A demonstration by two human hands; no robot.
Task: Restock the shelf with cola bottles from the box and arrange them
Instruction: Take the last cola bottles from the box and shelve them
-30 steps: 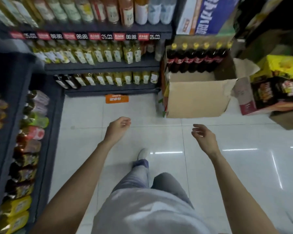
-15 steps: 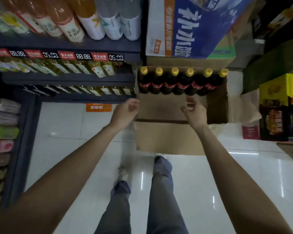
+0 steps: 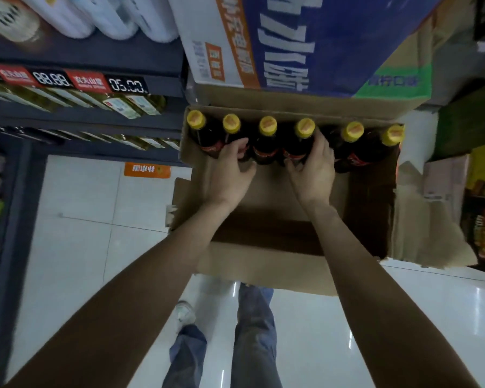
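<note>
Cola bottles [image 3: 265, 144], six with yellow caps and dark bodies, stood upright in one row along the far wall of an open cardboard box [image 3: 263, 268] on the pale tiled floor [image 3: 76, 228]. The near part of the box showed only bare cardboard. The left hand [image 3: 228, 170] reached into the box, its fingers curled round the second bottle [image 3: 231, 127] from the left. The right hand [image 3: 314, 168] wrapped its fingers round the fourth bottle [image 3: 304, 133] in the row, thumb toward the third. Both bottles stood in line with the others. Behind the box a blue and white carton [image 3: 305, 37] sat on another brown box. To the left ran a dark shelf [image 3: 95, 119] with price tags [image 3: 67, 79] and rows of yellowish bottles. The person's jeans [image 3: 252, 340] and a white shoe [image 3: 184, 313] showed below.
</note>
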